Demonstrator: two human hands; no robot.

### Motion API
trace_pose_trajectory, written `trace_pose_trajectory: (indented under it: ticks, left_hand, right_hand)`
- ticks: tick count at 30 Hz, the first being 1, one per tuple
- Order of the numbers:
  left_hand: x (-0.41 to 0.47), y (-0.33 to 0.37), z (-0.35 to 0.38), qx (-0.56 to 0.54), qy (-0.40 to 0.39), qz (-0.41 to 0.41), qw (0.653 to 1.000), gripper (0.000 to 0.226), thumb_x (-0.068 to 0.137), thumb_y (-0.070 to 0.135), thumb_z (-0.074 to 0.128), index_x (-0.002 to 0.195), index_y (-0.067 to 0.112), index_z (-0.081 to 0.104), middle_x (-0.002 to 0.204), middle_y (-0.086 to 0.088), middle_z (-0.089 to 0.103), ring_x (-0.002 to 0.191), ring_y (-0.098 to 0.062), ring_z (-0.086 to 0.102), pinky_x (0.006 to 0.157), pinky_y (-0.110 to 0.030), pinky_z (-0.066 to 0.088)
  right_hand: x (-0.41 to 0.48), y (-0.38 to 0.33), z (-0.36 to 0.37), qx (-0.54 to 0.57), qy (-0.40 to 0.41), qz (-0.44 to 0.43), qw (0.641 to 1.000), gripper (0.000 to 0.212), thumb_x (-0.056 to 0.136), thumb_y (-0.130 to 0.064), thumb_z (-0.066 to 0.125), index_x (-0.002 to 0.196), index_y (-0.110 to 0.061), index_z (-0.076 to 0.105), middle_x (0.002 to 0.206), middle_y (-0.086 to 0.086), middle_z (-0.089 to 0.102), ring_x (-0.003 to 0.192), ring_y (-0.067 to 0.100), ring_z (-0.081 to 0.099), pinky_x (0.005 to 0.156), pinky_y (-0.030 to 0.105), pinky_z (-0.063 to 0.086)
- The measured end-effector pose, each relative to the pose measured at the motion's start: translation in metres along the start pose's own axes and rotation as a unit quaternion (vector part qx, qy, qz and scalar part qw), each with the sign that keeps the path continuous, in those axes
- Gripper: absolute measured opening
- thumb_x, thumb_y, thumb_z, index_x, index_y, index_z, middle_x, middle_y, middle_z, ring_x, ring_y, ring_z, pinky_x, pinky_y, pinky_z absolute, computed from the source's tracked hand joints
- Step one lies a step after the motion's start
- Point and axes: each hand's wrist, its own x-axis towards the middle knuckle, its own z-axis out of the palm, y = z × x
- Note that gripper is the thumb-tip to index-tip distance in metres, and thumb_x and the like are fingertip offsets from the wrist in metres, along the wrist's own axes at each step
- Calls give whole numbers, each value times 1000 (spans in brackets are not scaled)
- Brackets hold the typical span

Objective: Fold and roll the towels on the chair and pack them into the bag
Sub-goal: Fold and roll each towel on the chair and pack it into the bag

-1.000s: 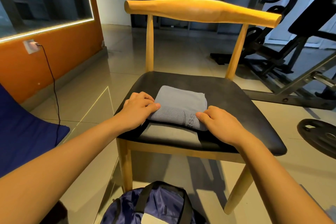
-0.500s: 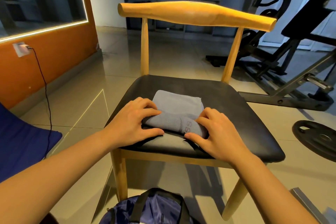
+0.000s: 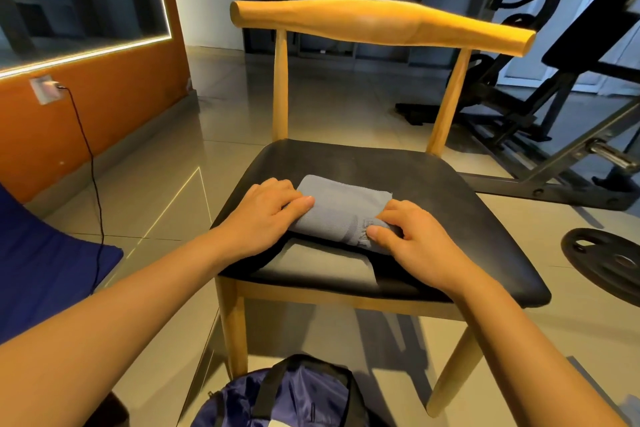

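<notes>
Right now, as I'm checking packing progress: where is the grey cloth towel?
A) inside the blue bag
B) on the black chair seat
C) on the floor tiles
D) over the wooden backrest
B: the grey cloth towel lies partly rolled on the black padded chair seat, gripped at its ends by the left hand and right hand; the blue nylon bag sits on the floor below.

Grey towel (image 3: 341, 210); black-seated tan wooden chair (image 3: 381, 22); navy bag (image 3: 294, 399); orange wall (image 3: 104, 104)
</notes>
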Motion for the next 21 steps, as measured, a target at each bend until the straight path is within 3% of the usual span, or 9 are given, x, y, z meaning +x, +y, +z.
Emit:
trace_pose_trajectory:
  ticks: [2,4,6,9,12,14,16,19,21]
  left_hand:
    - [2,4,1,-38,5,-26,999,39,103,47,44,77,22,59,77,5,58,78,-10,53,70,-25,38]
    - [5,5,6,-47,14,-45,998,33,103,47,48,76,30,55,74,9,57,74,-9,55,67,-22,38]
    - [10,4,10,-46,30,-64,996,34,102,49,48,75,29,54,72,10,55,72,-10,55,66,-22,37]
    - [21,1,13,-42,49,-98,993,32,99,54,50,81,28,56,79,11,59,79,-10,58,67,-23,40]
    - [29,-2,18,14,73,-109,991,32,97,58,50,87,29,58,84,12,61,82,-11,59,72,-28,47]
    - [29,0,17,44,121,-69,989,33,98,55,52,89,26,63,86,11,61,84,-10,56,79,-35,50]
    - [23,7,16,54,173,25,983,32,99,49,53,93,23,70,93,9,61,89,-10,53,85,-38,47]
    - [9,14,21,99,149,167,970,29,99,42,57,108,21,75,107,6,64,100,-12,54,88,-33,41]
    - [5,14,26,125,115,171,971,33,100,44,56,118,23,74,112,7,65,105,-11,54,91,-29,40]
  right_hand:
    - [4,-2,0,42,-11,35,998,45,102,-34,52,75,2,52,78,15,51,72,22,44,69,43,38]
    - [7,-1,2,76,-5,63,995,46,102,-33,53,75,3,46,75,23,46,63,22,36,63,42,33]
    - [9,0,3,66,21,55,996,34,101,-35,55,81,-7,56,72,13,49,65,16,40,66,37,35]
    - [12,-1,7,25,99,5,995,16,100,-33,59,107,-23,69,95,-6,58,89,11,52,81,33,44]
    - [18,0,10,35,108,10,994,17,100,-27,61,103,-21,76,96,-5,59,90,14,56,81,36,49]
    - [20,3,11,45,101,30,993,19,100,-26,61,100,-18,79,95,-1,62,89,16,57,80,37,49]
    - [21,6,13,42,96,43,994,23,101,-26,59,96,-16,78,92,2,61,86,16,56,77,37,47]
    - [25,10,16,29,93,56,994,29,102,-27,55,89,-11,76,86,3,58,80,15,52,73,37,44]
    - [27,10,19,29,103,62,992,29,103,-27,53,91,-10,73,88,3,57,82,17,52,76,41,47]
